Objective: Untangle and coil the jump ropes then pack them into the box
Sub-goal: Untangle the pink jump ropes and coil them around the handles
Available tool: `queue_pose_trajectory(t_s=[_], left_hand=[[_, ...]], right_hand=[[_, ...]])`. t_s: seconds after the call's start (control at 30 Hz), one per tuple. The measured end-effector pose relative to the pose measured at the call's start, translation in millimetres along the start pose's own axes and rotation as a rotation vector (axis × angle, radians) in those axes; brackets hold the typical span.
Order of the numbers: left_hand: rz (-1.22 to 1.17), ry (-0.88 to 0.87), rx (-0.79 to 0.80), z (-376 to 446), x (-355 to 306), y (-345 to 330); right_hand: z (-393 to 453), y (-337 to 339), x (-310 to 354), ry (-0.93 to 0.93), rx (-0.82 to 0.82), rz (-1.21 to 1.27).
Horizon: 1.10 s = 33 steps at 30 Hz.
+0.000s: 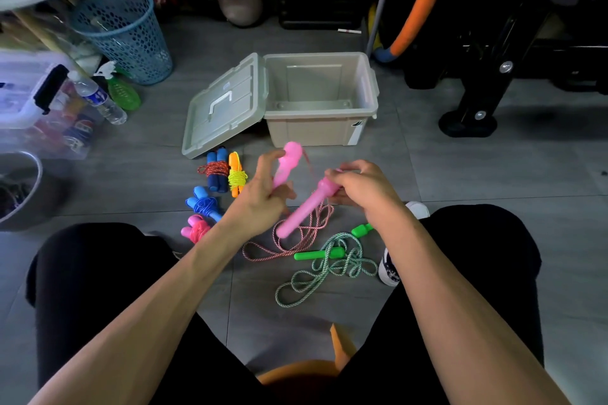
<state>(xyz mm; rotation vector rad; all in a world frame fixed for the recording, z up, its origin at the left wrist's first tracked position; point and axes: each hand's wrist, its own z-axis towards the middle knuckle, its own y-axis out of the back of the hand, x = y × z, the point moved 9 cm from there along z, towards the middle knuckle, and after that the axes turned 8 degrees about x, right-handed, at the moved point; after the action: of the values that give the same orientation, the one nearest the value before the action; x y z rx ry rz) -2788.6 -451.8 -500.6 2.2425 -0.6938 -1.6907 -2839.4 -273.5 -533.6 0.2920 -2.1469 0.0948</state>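
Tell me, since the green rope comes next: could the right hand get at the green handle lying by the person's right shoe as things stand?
Probably not yet: the right hand is pinching the pink handle of the rope being worked. The way to the green handle on the floor looks free, with nothing lying over it.

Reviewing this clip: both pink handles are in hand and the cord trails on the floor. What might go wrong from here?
1. The pink cord lies loose right beside the tangled green rope; pulling it up may snag or drag the green one.
2. The left hand and right hand hold the pink handles apart at different angles, so coiling could start uneven.
3. Four coiled ropes sit close by; the trailing cord may disturb them.
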Motion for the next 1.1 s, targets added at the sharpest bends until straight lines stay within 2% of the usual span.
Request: queue_pose_trajectory(t_s=[0.07,0.17,0.3,0.33,0.43,0.47,0.57,0.67,0.8,0.87,1.03,1.1], left_hand=[[0.029,-0.018,0.032,-1,-4,-5],[-0.061,0.049,0.096,-5,-2,-11],[-0.114,0.018,-0.018,-10,-6,3],[-0.115,0.005,-0.045,-11,-7,6],[-0.071,-0.056,-0.098,-14,-10,14],[-0.061,-0.084,-0.096,-16,-12,15],[-0.037,-0.159,-0.066,-23,-22,15],[-0.059,-0.198,-0.078,-30,-28,21],[-0.118,-0.199,-0.023,-31,-28,18],[-0.013,-0.196,-0.020,-32,-27,13],[0.787,-0.189,-0.262,-36,-41,12],[0.929,-0.142,-0.287,-33,-44,7]], right_hand=[[2,-6,2,0.010,0.018,0.067],[4,-12,8,0.055,0.006,0.109],[2,-20,13,0.049,0.022,0.169],[1,-20,16,0.064,0.004,0.116],[-8,-9,38,0.162,-0.189,-0.423],[-12,-9,46,0.223,-0.247,-0.533],[-17,-25,61,0.402,-0.186,-0.516],[-18,-38,63,0.385,-0.066,-0.475],[-23,-36,65,0.377,-0.095,-0.493],[-24,-33,65,0.377,-0.145,-0.515],[-24,-28,55,0.288,-0.245,-0.521],[-21,-29,50,0.244,-0.227,-0.475]])
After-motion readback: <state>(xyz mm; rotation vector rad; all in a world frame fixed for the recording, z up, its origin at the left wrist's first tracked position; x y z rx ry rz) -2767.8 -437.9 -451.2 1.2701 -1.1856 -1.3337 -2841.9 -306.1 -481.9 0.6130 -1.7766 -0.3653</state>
